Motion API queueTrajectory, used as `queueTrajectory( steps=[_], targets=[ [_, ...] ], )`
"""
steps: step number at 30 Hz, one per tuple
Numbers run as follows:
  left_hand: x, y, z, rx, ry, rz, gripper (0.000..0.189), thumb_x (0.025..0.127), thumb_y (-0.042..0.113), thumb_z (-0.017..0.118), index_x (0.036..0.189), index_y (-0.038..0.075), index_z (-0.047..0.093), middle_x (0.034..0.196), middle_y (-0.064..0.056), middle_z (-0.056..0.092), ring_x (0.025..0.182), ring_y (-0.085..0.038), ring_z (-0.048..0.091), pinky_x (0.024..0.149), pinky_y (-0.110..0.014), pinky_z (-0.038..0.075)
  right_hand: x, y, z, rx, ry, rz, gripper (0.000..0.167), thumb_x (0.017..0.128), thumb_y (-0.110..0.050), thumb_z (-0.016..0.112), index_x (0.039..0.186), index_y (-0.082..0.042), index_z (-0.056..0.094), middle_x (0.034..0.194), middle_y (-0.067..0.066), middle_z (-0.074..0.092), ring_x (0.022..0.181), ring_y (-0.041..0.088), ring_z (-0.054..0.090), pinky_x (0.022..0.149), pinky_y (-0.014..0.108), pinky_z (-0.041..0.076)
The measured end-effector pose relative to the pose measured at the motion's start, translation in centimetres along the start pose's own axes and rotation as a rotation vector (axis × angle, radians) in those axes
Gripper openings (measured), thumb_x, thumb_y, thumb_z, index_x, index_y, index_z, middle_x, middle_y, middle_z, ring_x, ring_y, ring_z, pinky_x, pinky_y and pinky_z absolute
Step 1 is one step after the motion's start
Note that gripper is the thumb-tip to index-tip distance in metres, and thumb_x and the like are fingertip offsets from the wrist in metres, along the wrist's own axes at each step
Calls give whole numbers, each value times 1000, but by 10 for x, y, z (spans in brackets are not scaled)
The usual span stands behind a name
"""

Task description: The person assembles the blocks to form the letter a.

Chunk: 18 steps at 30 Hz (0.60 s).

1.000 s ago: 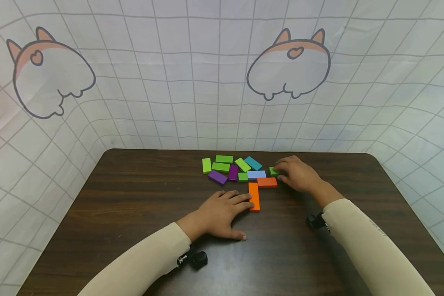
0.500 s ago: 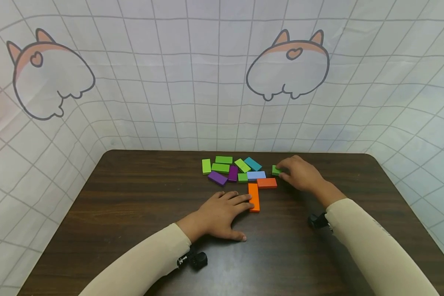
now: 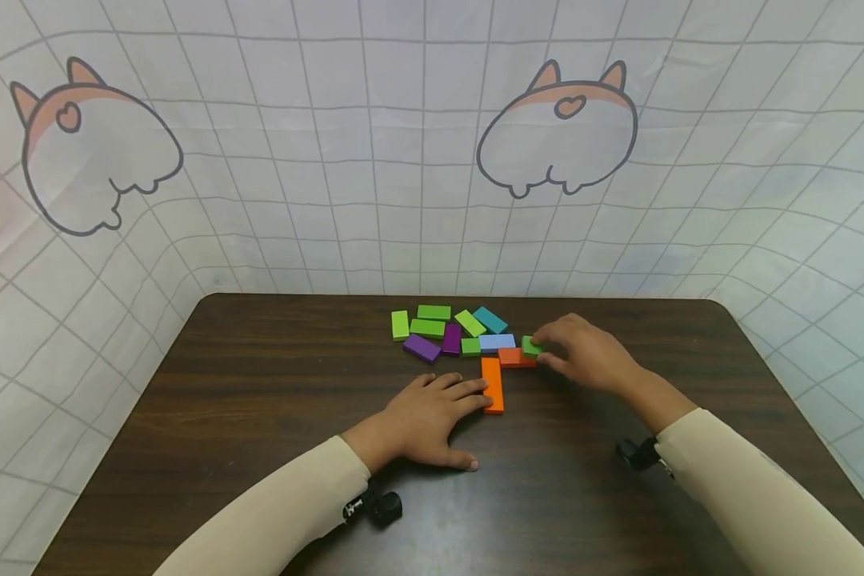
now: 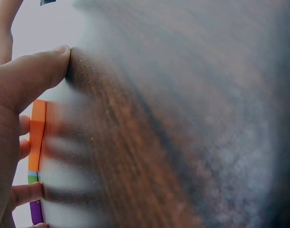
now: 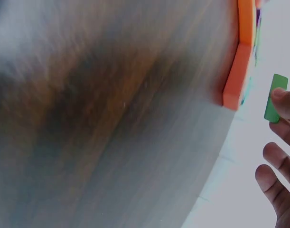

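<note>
My right hand (image 3: 592,354) pinches a small green block (image 3: 530,347) between thumb and finger. In the right wrist view that green block (image 5: 280,81) is raised off the table, its other fingers loosely apart from it. Just below and left of it lies a red-orange block (image 3: 514,358). My left hand (image 3: 428,420) lies palm down on the table with fingers spread, and two fingertips touch the long orange block (image 3: 494,392). Seen from the left wrist, the orange block (image 4: 36,135) stands beside those fingers.
Beyond the hands, several flat blocks lie grouped: a light blue block (image 3: 497,343), a teal block (image 3: 490,320), a purple block (image 3: 422,348) and green ones, such as a green block (image 3: 434,312). The dark wooden table (image 3: 259,384) ends at a white gridded curtain (image 3: 317,160).
The right hand has lifted the green block from the table and moved it slightly left and nearer, toward the red-orange block. The left hand has stayed in place.
</note>
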<state>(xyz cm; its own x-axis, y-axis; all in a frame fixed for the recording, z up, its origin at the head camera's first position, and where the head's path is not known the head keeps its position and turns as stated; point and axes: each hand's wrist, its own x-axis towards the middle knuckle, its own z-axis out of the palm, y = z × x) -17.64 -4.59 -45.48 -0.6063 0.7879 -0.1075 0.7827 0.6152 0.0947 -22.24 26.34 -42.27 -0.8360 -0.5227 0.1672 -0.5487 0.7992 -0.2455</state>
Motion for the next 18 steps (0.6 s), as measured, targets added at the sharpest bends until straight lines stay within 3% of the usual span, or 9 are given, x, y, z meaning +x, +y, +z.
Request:
queueTrajectory(
  steps=[18],
  targets=[
    [-2, 1, -2, 0, 6, 4, 92, 86, 80, 56, 161, 33, 33, 168, 10, 22, 149, -28, 30, 116, -57, 29, -26, -39, 2, 20, 47, -208, 33, 84, -20, 87, 115, -15, 75, 110, -7, 71, 105, 16, 59, 85, 37, 57]
  ],
)
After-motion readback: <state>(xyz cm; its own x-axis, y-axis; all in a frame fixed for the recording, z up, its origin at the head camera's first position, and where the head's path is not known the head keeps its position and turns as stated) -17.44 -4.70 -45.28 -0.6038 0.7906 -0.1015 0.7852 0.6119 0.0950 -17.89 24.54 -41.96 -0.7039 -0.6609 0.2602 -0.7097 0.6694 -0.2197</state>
